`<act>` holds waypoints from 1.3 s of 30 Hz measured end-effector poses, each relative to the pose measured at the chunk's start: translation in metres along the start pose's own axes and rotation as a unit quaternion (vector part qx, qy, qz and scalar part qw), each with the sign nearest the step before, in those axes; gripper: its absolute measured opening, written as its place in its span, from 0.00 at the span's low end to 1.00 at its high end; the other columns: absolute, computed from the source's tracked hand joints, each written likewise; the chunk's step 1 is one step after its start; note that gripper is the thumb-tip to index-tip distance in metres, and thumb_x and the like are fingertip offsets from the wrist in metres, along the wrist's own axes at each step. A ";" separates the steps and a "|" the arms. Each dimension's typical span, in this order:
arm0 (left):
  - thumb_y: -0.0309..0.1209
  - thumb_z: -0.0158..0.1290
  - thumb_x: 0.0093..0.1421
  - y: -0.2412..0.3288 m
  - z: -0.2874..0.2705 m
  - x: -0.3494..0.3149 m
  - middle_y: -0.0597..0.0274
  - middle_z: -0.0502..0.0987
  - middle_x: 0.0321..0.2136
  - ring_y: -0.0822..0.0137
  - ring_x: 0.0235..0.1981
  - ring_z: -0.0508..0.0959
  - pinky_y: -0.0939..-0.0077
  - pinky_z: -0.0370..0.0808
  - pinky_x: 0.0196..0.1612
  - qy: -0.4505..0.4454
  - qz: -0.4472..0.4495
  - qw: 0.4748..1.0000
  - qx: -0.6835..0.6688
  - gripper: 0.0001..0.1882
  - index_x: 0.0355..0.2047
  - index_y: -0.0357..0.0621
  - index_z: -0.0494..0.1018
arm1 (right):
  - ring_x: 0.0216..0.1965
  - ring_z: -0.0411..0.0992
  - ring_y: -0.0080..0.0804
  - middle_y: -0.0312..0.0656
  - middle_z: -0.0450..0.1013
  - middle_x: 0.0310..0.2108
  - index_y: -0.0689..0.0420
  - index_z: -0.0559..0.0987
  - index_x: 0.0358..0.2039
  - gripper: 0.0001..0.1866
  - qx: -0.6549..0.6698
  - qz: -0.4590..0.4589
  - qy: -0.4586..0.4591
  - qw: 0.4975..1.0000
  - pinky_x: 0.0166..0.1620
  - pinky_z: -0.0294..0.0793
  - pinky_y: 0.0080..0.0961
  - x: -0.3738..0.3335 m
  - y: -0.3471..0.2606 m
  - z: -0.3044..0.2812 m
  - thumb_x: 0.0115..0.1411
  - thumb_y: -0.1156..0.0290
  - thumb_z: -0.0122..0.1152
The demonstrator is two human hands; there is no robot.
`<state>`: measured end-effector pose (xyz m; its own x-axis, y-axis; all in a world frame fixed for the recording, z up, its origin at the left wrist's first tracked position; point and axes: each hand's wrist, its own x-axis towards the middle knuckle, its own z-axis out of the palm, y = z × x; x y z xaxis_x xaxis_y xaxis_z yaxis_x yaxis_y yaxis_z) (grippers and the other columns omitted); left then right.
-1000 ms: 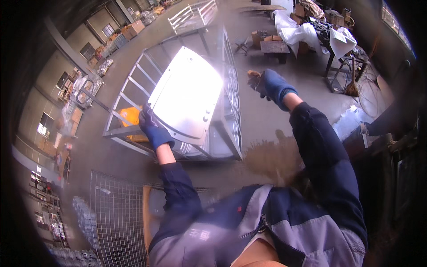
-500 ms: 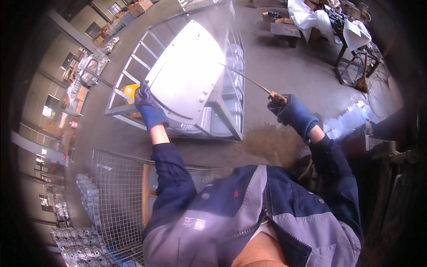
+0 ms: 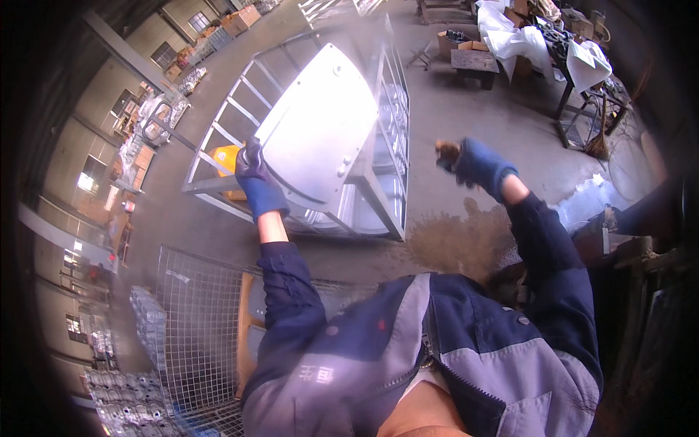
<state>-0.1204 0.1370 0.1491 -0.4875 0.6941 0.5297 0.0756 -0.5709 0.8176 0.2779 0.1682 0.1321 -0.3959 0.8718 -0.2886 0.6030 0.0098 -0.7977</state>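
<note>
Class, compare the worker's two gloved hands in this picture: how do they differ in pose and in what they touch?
The left hand grips the edge of the shiny metal panel on the rack; the right hand touches neither and is raised over the floor. The left hand rests beside an orange object; the right hand is closed around a small brownish thing, too blurred to identify. Both wear blue gloves and dark blue sleeves.

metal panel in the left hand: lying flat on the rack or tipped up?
Tipped up. The shiny metal panel leans at an angle on the grey rack, with the gloved left hand gripping its lower edge. How it is seated underneath cannot be told.
</note>
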 end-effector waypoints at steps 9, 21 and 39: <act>0.39 0.58 0.59 -0.008 -0.009 0.009 0.64 0.74 0.34 0.68 0.37 0.74 0.68 0.73 0.44 0.050 -0.008 0.998 0.043 0.16 0.39 0.40 0.71 | 0.19 0.70 0.21 0.37 0.74 0.22 0.59 0.79 0.40 0.11 0.076 0.014 0.177 0.981 0.24 0.71 0.19 -0.003 -0.002 0.011 0.56 0.71 0.61; 0.40 0.58 0.59 -0.003 -0.004 0.008 0.64 0.75 0.32 0.70 0.36 0.74 0.71 0.72 0.44 0.073 -0.039 0.994 -0.069 0.15 0.36 0.40 0.72 | 0.21 0.75 0.37 0.50 0.75 0.21 0.59 0.82 0.34 0.19 -0.002 -0.010 0.008 1.000 0.28 0.72 0.30 -0.028 0.009 0.035 0.61 0.54 0.56; 0.41 0.56 0.47 -0.067 0.037 -0.159 0.61 0.74 0.24 0.58 0.30 0.75 0.59 0.67 0.36 -0.407 0.180 0.664 0.601 0.15 0.34 0.50 0.77 | 0.19 0.71 0.21 0.37 0.75 0.23 0.64 0.77 0.38 0.10 0.031 -0.120 -0.067 0.990 0.24 0.70 0.19 -0.105 0.008 -0.021 0.64 0.70 0.52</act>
<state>-0.0162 0.0809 0.0187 0.3461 0.8935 0.2861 0.9374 -0.3422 -0.0652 0.3386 0.0867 0.1672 -0.6127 0.7758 -0.1510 0.4383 0.1746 -0.8817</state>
